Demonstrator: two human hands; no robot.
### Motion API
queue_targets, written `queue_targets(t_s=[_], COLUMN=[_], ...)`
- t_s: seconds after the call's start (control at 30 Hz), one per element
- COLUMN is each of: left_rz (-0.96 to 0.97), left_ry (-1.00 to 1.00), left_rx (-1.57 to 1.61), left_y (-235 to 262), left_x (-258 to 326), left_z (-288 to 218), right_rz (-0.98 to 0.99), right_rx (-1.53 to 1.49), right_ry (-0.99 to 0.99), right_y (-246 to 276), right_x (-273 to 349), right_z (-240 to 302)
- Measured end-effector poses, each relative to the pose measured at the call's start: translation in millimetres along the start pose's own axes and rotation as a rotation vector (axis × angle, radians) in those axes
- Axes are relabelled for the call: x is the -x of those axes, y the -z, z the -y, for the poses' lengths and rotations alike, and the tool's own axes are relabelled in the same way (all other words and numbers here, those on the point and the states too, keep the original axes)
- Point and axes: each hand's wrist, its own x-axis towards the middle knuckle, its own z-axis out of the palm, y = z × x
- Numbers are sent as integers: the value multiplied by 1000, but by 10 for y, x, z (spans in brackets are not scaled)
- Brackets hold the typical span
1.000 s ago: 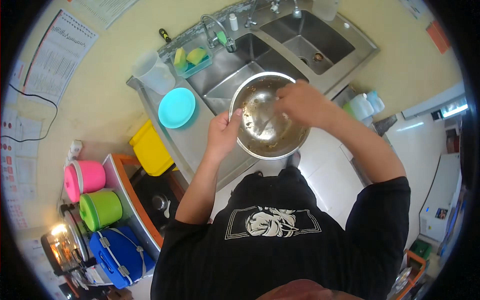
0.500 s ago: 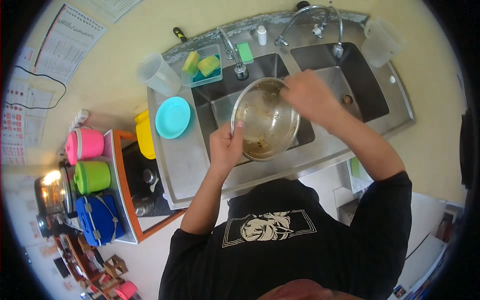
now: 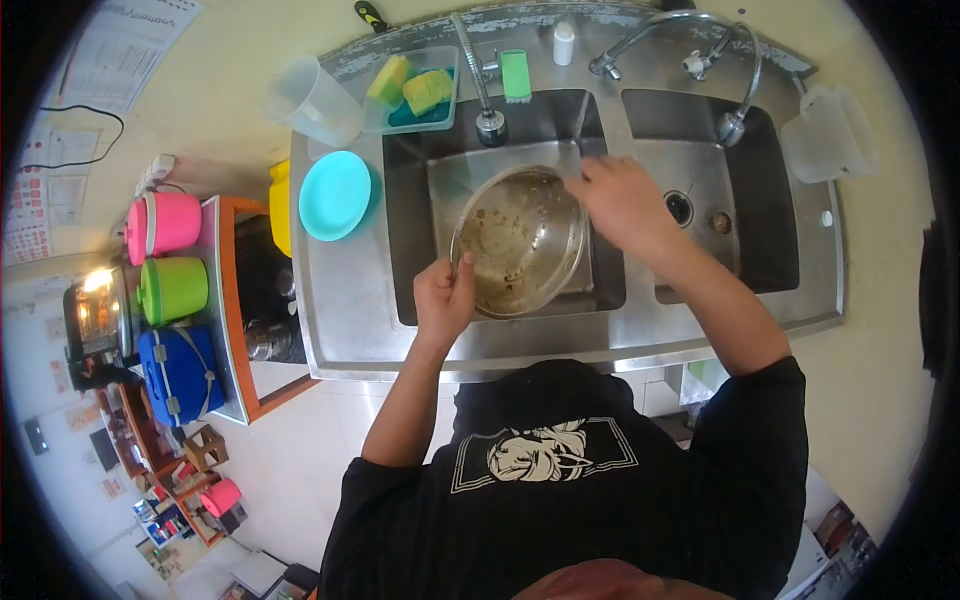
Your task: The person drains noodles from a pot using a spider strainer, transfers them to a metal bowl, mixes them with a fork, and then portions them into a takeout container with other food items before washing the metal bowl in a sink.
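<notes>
A round metal bowl (image 3: 518, 245) with brown specks and residue inside hangs tilted over the left sink basin. My left hand (image 3: 444, 300) grips its left rim, thumb laid over the edge. At the upper right rim is my right hand (image 3: 622, 205), fingers curled and pressed together at the edge; their undersides are hidden. Behind the bowl, a flexible tap (image 3: 490, 125) points down into the basin. To the left stands a plastic tub (image 3: 411, 92) with yellow sponges, next to a turquoise plate (image 3: 335, 196) on the steel counter.
A second basin (image 3: 755, 235) to the right has a drain and its own curved tap (image 3: 732, 127). Clear plastic jugs stand at both ends, one the left jug (image 3: 315, 105). A green brush (image 3: 515, 75) and white bottle (image 3: 563, 43) line the back. Pink, green and blue containers sit on a left shelf.
The view has shifted, so the sink appears more level. My right hand, blurred before, is sharper and at the bowl's rim. My left hand keeps its hold on the bowl.
</notes>
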Motion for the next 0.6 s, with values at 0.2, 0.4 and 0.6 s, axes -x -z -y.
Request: queue_targets(t_s=[0.2, 0.4, 0.6], left_rz=[-164, -288, -329], left_ry=[-80, -148, -38], left_rx=[-78, -197, -286], left_y=[-76, -198, -456], left_x=[-31, 75, 134], left_z=[-95, -184, -83], right_rz=[88, 207, 206], right_rx=[-139, -306, -931], right_ry=[56, -282, -408], right_y=[-196, -573, -1223], right_x=[51, 206, 490], right_z=[118, 263, 1203])
